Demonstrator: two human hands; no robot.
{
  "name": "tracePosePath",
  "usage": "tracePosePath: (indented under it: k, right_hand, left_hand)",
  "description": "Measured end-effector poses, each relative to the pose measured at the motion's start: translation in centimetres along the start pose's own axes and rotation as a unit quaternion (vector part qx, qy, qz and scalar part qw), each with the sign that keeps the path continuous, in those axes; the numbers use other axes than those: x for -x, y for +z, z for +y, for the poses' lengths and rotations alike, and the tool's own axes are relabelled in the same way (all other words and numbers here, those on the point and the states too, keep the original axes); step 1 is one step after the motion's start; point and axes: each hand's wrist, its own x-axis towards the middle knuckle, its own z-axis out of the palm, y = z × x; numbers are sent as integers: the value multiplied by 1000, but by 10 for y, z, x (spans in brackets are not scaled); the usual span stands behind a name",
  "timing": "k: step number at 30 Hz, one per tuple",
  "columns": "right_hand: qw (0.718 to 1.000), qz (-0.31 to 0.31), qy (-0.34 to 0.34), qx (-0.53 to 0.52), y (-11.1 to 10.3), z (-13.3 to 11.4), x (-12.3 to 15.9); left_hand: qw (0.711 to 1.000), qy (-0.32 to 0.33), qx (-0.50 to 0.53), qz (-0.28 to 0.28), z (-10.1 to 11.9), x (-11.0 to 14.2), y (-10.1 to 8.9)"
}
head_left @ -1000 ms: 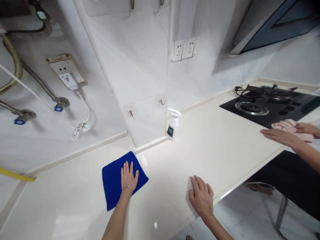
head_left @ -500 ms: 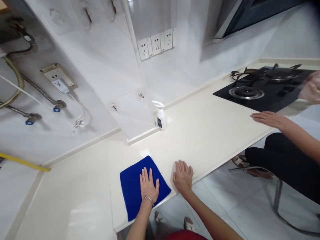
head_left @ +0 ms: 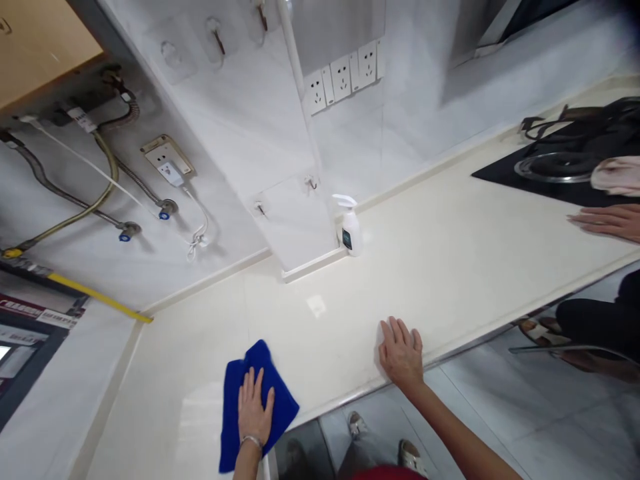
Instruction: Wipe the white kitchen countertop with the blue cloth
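My left hand (head_left: pixel 254 415) lies flat, fingers apart, pressing on a blue cloth (head_left: pixel 233 393) at the near edge of the cream countertop (head_left: pixel 440 260). The cloth is bunched along its left side and its right corner overhangs the counter's edge. My right hand (head_left: pixel 400 352) rests flat on the bare counter to the right, fingers stretched out, holding nothing.
A white spray bottle (head_left: pixel 349 225) stands by the wall corner. A black gas hob (head_left: pixel 565 170) is at the far right, where another person's hand (head_left: pixel 607 221) rests on the counter next to a pink cloth (head_left: pixel 617 177). Wall sockets (head_left: pixel 343 77), hoses and valves (head_left: pixel 125 233) line the wall.
My left hand has dragged the blue cloth left and toward the near edge, bunching it. My right hand stays flat on the counter. The other person's hands have shifted near the hob.
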Motion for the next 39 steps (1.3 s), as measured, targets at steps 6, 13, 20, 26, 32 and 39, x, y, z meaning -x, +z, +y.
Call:
tracePosePath:
  k: [6, 13, 20, 26, 32, 39]
  right_hand:
    - [997, 31, -28, 60, 12, 5, 4]
    - [993, 68, -45, 85, 25, 14, 4]
    - [991, 89, -48, 85, 19, 11, 1]
    - [992, 98, -34, 72, 17, 8, -1]
    - [990, 102, -46, 82, 19, 9, -3]
    - [988, 117, -56, 80, 24, 13, -1]
  left_hand:
    - [996, -89, 6, 26, -56, -42, -6]
    - [981, -184, 14, 55, -96, -106, -13]
    - [965, -250, 19, 74, -115, -173, -9]
    - [965, -248, 14, 82, -116, -190, -7]
    - [964, -253, -11, 80, -100, -192, -3]
    - [989, -95, -97, 58, -21, -164, 23]
